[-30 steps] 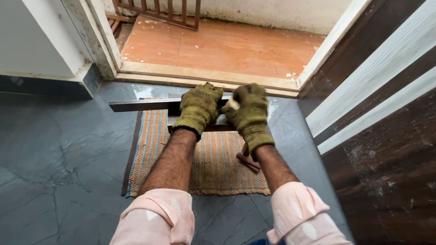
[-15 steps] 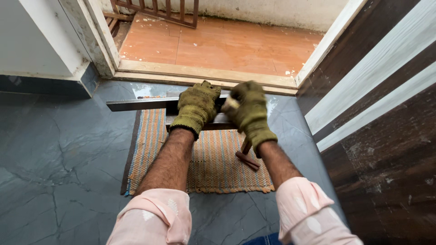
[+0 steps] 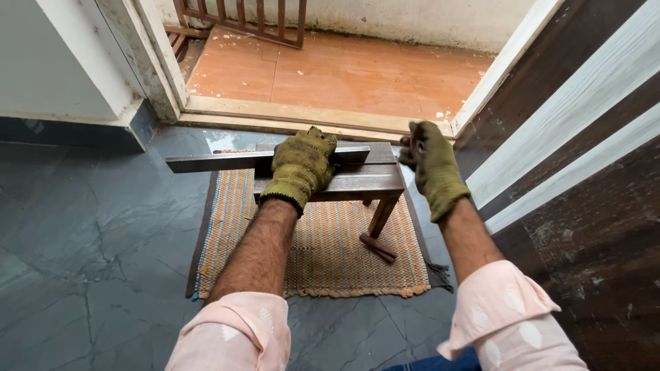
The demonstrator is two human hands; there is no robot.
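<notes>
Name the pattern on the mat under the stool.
Orange and blue woven stripes on the mat, head view.

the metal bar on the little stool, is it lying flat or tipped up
Lying flat: the metal bar rests along the stool top, pressed down by the left hand.

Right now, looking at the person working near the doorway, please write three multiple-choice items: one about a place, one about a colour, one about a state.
1. Where does the long metal bar lie?
A. on the small wooden stool
B. on the orange tiles
C. against the door

2. What colour are the gloves?
A. blue
B. olive green
C. white

3. What is the right hand doing?
A. pressing the bar
B. gripping the mat
C. raised, off the stool

Answers: 1 A, the bar rests across the stool; 2 B, both gloves are olive green; 3 C, only the left hand presses the bar.
</notes>
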